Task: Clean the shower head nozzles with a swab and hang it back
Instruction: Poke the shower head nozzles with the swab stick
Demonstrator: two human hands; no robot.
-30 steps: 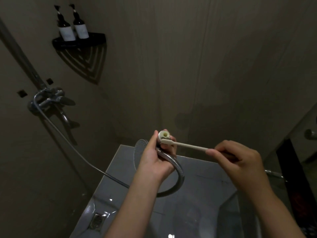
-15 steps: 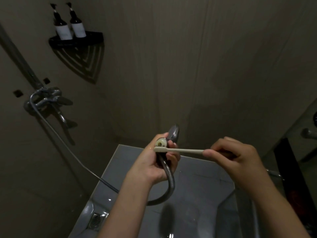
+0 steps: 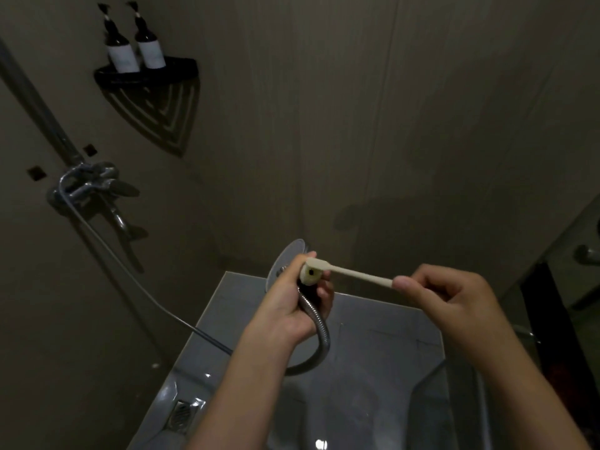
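Since half a second ago we have turned the shower head [image 3: 285, 259]: its grey disc now shows to the left, behind our left hand [image 3: 289, 306], and the swab [image 3: 357, 275] slopes up toward its head. Our left fingers [image 3: 324, 289] curl round the handle, whose pale round end with a dark hole faces us. Our right hand [image 3: 448, 297] pinches the swab's stem, fingers curled. The swab's head lies across the top of that pale end, touching it. We hold the shower head low in front of us, off the wall, over the grey floor [image 3: 373, 336]. Its hose [image 3: 319, 332] loops below the left hand and runs up to the mixer [image 3: 91, 186] on the left wall. On a dark corner shelf [image 3: 181, 69] two dark bottles [image 3: 121, 53] with pale labels stand side by side. We cannot read any writing on them, nor tell what they hold.
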